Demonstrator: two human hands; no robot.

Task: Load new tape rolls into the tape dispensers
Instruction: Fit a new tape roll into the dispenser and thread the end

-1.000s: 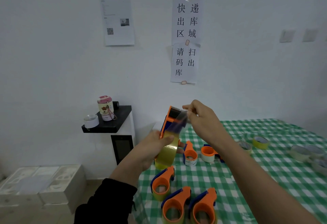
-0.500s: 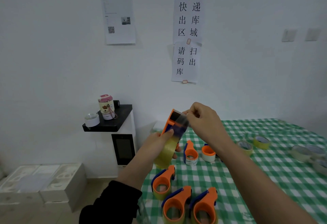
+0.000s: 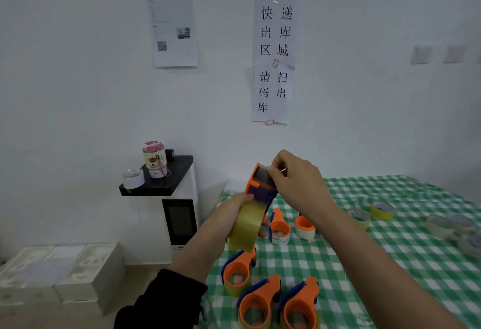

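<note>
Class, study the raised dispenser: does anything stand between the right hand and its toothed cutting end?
Nothing visible does. The right hand pinches at the cutting end of the orange-and-blue plastic tape dispenser, which the left hand grips in the air.

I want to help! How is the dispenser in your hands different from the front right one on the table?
The held dispenser is up in the air, gripped by the left hand and pinched at its top by the right hand; the lying dispenser rests untouched on the table. The held one points upward; the lying one lies on its side, hole up. Both are orange and blue.
</note>
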